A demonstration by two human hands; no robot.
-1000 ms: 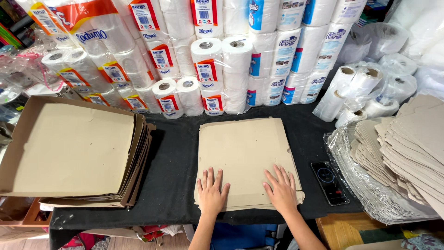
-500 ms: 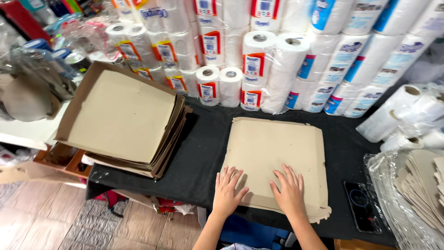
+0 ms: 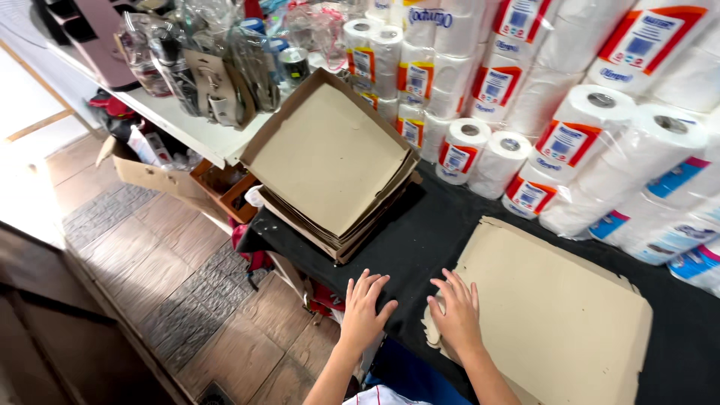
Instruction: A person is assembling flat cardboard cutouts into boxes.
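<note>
A flat brown cardboard sheet [image 3: 555,315] lies on the black-covered table [image 3: 420,232] at the right. My right hand [image 3: 456,313] rests flat on its near left corner, fingers spread. My left hand [image 3: 364,307] is open, palm down, over the table's front edge, just left of the sheet and holding nothing. A stack of folded cardboard trays [image 3: 330,161] sits on the table to the left, a little beyond my left hand.
Wrapped paper rolls [image 3: 570,97] are piled along the back of the table. A white shelf [image 3: 187,127] with bagged goods stands at the left, cardboard boxes [image 3: 161,176] below it. The wooden floor [image 3: 150,300] lies to the lower left.
The view has swung left and tilted. My left hand has slid off the sheet onto the table edge; my right hand stays on the sheet's corner.
</note>
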